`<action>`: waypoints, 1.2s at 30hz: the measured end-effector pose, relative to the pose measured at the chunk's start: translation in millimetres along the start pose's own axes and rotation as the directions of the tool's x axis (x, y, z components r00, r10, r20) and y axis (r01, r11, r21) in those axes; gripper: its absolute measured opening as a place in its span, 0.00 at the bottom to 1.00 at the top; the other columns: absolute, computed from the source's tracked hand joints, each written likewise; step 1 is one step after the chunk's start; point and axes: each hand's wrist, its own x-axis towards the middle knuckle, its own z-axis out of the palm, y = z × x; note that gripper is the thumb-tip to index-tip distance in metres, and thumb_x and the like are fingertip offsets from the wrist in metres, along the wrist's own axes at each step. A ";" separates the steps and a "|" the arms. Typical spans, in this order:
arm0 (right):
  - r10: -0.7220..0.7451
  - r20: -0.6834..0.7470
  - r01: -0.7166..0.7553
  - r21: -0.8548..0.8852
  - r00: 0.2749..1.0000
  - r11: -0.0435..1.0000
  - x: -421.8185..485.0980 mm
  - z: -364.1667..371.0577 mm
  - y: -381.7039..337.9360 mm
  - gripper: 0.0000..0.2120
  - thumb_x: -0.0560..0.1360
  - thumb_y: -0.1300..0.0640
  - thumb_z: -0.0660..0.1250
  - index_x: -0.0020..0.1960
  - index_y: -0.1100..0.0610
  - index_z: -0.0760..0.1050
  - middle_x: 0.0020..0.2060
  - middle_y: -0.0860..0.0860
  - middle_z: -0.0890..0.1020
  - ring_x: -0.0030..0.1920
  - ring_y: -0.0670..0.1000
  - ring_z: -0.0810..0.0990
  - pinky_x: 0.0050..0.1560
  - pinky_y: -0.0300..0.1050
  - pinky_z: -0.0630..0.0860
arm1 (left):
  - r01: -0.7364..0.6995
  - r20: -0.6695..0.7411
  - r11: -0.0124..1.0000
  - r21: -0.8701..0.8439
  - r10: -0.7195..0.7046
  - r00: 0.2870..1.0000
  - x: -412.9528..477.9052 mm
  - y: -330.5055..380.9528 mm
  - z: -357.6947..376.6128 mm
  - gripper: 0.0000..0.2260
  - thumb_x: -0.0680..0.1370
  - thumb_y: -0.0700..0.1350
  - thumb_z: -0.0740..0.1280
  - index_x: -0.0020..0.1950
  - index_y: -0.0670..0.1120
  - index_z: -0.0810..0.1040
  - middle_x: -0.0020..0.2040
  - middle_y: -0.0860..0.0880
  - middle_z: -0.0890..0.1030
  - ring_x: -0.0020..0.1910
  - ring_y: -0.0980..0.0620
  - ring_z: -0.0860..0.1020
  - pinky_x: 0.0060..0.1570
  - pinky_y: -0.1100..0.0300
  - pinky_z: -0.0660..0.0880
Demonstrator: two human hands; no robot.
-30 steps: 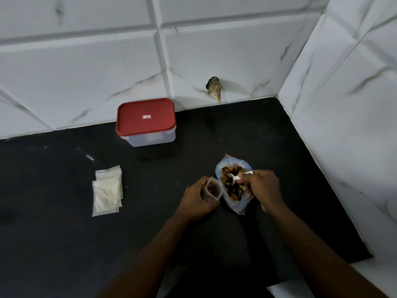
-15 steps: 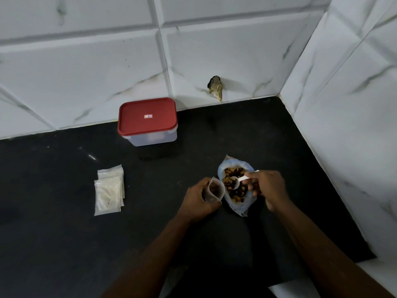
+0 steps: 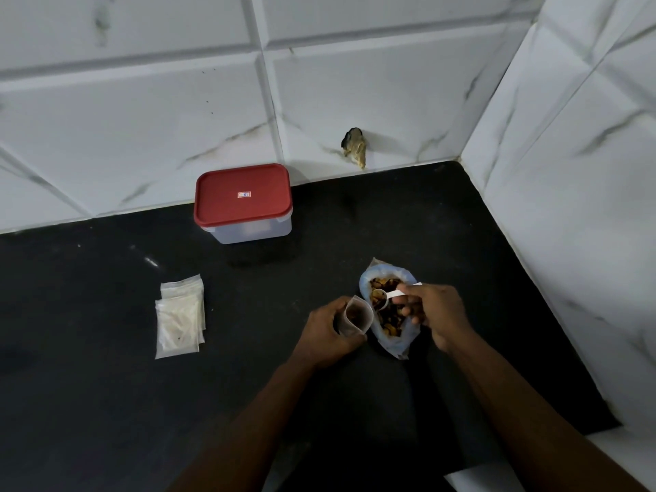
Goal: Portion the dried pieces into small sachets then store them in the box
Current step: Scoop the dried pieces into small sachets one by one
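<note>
Clear plastic is what the left hand (image 3: 328,332) grips: its fingers (image 3: 349,340) are wrapped round a small open sachet (image 3: 357,316), held upright at centre frame with a few dried pieces inside. Just right of it, the right hand (image 3: 435,316) pinches a white scoop (image 3: 388,296), its bowl over the open bag (image 3: 388,308) of brown dried pieces lying on the black worktop (image 3: 106,403). Flat empty sachets (image 3: 181,316) lie stacked at left. The box (image 3: 244,203), red lid on, stands at upper centre against the tiled wall (image 3: 142,101)
</note>
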 end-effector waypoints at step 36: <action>-0.093 0.215 0.026 0.299 0.972 0.954 -28.5 -13.8 -8.0 0.11 0.77 0.56 0.69 0.54 0.62 0.83 0.43 0.55 0.86 0.35 0.45 0.77 0.34 0.38 0.72 | -0.129 -0.122 0.992 0.012 0.129 0.984 2.4 13.0 -5.8 0.19 0.74 0.49 0.78 0.62 0.55 0.77 0.58 0.59 0.78 0.58 0.60 0.79 0.55 0.59 0.80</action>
